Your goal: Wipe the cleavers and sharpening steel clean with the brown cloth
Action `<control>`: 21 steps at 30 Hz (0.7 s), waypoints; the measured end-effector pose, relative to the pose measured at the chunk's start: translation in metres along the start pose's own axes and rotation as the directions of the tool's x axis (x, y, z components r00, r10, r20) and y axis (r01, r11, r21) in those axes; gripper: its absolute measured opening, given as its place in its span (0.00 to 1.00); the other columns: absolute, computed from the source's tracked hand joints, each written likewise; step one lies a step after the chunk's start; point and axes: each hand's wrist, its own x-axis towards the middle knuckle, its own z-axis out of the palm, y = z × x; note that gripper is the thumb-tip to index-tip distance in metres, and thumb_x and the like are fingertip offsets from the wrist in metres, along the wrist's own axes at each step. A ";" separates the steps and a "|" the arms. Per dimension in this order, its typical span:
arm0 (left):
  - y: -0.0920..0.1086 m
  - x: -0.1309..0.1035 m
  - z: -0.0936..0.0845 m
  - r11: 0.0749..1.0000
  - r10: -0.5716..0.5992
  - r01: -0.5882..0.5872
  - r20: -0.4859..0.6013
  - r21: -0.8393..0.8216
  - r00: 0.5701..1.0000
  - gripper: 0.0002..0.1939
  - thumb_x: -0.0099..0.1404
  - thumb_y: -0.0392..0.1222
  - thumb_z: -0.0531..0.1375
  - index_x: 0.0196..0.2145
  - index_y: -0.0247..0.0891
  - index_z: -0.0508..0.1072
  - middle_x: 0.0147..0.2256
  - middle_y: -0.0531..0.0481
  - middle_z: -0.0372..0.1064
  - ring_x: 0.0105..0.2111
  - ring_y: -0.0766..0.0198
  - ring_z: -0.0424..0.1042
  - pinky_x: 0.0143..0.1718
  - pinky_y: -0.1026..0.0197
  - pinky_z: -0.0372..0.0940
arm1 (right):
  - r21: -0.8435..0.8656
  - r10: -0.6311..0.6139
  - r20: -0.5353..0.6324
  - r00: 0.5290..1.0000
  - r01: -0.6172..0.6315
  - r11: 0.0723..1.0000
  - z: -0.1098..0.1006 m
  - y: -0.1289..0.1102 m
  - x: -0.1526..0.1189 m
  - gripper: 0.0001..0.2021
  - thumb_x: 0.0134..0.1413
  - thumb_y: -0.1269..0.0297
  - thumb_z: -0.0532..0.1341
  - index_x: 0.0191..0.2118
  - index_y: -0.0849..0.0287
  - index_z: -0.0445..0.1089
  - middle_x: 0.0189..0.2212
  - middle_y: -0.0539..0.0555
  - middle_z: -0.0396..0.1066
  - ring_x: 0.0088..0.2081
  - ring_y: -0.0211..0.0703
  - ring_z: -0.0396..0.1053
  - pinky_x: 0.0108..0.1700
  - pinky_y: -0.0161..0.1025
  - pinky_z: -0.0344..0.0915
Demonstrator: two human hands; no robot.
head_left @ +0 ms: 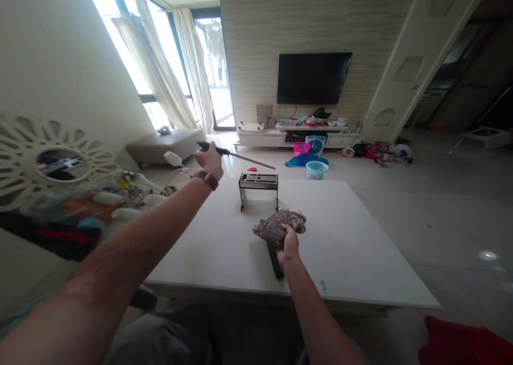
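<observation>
Room: pale, tiled, with a ribbed back wall (252,39) and bright curtained windows at the left; foreground, a white tabletop (340,237), its near edge facing the person. Left hand (210,161): closed round the black handle of a slender metal rod (252,160), held raised, the tip pointing right above the level of the rack; dark-strapped watch (210,180) at the wrist; the fingers' exact placement is hard to make out. Right hand (289,245): gripping a bunched, mottled purple-brown cloth (276,227), thumb on top, other fingers mostly hidden. Black handle (275,261): juts from under the cloth toward the near table edge, beside the right hand; whatever it belongs to is covered, and whether the fingers touch it cannot be told. Rack (258,182): metal-topped with dark ends and slots along the top, upright on the tabletop just beyond the cloth. Small greyish item or mark (323,286): near the table's front edge, too indistinct to name. Beyond the table, on the floor: turquoise basket (316,169), partly cut off by the table's far edge; blue plastic bag (302,160); pink basket (301,149). At the back wall: low white cabinet (262,139) bearing assorted items, small and blurred; dark television (313,78) above. Lower right: red fabric (460,341), cut off by the frame.
</observation>
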 end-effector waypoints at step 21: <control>-0.141 -0.191 -0.110 0.789 -0.454 0.614 0.691 0.018 0.563 0.22 0.44 0.31 0.76 0.39 0.35 0.80 0.40 0.40 0.78 0.34 0.59 0.79 0.35 0.58 0.73 | -0.060 -0.135 0.206 0.969 0.150 0.987 0.018 0.016 -0.013 0.23 0.40 0.73 0.63 0.47 0.56 0.73 0.37 0.50 0.81 0.38 0.47 0.79 0.44 0.47 0.77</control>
